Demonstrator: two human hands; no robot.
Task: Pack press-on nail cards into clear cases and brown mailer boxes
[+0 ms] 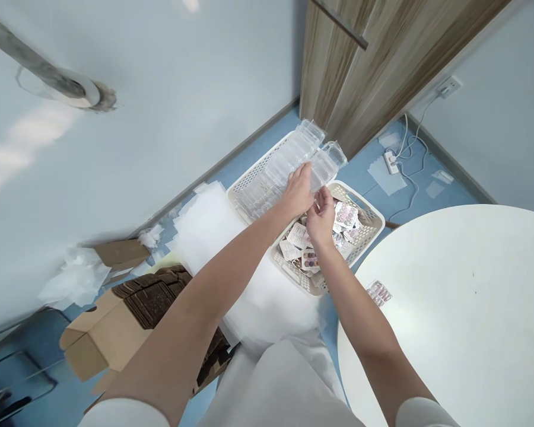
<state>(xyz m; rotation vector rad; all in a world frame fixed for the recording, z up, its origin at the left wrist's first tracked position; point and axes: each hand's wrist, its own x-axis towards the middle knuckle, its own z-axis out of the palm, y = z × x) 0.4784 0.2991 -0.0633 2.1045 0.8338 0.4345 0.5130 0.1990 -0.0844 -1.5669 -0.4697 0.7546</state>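
Over clear trays (289, 161) in the left basket (249, 173), the left hand (299, 191) is half-open, the right hand (321, 220) curled alongside — any hold, I cannot tell. Cards (289, 250) in the right basket (370, 230) bear unreadably small print.

Glossy plastic trays (293, 153), matt plastic baskets (368, 229), wood-grain cabinet (360, 77), smooth tabletop (463, 320)
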